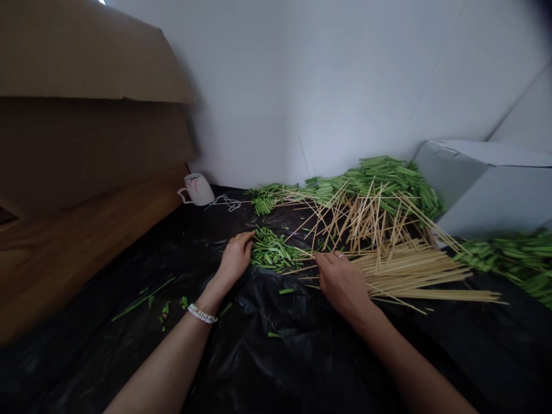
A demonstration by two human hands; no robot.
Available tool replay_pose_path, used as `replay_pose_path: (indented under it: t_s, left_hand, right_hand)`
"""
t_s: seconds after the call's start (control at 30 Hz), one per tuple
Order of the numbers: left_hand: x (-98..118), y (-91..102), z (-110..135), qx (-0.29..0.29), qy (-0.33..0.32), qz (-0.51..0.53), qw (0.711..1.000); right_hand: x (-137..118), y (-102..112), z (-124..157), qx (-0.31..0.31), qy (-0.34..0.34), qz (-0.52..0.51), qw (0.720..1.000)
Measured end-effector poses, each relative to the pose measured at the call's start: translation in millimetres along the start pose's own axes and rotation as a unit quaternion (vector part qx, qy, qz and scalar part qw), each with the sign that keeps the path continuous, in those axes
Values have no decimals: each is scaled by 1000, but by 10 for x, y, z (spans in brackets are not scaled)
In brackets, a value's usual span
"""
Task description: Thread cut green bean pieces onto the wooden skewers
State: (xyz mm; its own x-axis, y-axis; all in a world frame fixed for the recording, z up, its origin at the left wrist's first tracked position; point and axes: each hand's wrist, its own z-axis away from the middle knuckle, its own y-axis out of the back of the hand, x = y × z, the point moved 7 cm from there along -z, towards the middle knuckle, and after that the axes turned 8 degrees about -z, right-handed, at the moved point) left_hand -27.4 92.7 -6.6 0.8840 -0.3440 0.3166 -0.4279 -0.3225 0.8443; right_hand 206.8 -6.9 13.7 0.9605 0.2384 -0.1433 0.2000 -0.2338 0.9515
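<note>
Dimly lit pale grey wall (241,86), brown wooden surface (107,224) at left, wrinkled black plastic sheeting (276,374) below.

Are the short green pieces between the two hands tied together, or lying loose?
Loose: the green pieces lie at differing angles in a heap beside the left hand, without any visible tie.

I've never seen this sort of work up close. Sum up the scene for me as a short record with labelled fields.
Left hand: at the left edge of a small pile of cut green stems; grip unclear
Right hand: at the left ends of the thin wooden sticks; grip unclear
Left wrist: beaded bracelet
Work surface: wrinkled black plastic sheet
Behind the sticks: larger green heap
Far left: cardboard box
Near the wall: white mug, tangled string beside it
</note>
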Motion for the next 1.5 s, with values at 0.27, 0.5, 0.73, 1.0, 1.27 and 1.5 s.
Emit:
replay_pose_path:
  t_s: [0.27,0.5,0.73,1.0,1.27,1.5]
  left_hand:
    - [123,-73,25,-57,-76,-41,995]
    - [52,59,37,-3,-5,-51,999]
    - [116,48,35,-10,-24,-34,999]
    - [2,91,16,49,23,-2,999]
    - [-626,-81,-39,12,306,420,854]
    - [-1052,172,-226,-28,334,399,853]
  right_hand:
    - [-38,4,0,-7,13,-12,1000]
    - [-45,-2,6,0,19,-14,1000]
    - [-73,-2,12,3,31,-14,999]
    - [-142,-68,42,45,92,-3,995]
    - [-209,-271,47,-37,103,10,994]
    - [-179,-325,52,-48,105,7,993]
